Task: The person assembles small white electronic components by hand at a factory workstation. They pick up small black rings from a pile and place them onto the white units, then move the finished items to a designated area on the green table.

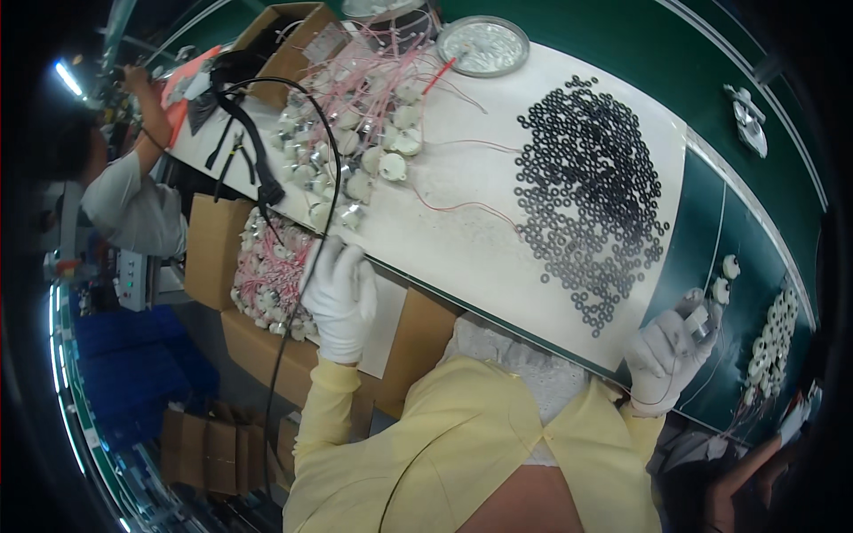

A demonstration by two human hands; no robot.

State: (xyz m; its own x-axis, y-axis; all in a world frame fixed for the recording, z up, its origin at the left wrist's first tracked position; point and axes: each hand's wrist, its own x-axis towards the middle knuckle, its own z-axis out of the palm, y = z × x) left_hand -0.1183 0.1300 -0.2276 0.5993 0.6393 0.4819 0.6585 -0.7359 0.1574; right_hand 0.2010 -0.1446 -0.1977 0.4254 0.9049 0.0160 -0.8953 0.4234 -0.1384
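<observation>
My right hand (656,360), in a white glove, is closed around a small silver motor (699,322) at the right end of the white table surface. A thin wire hangs beside that hand. My left hand (342,298), also gloved, is at the table's near edge with its fingers bent together. What it holds, if anything, is hidden. A black cable (313,266) passes along that hand; I cannot tell if they touch. Just left of it, an open cardboard box (218,249) contains many motors with pink wires (267,275).
A wide spread of black rings (586,178) covers the table's right part. Wired motors (355,142) are heaped at left, near pliers (233,158) and a round metal lid (484,46). Pale round motors (771,346) line the green surface at right. Co-workers' arms (151,115) show at both sides.
</observation>
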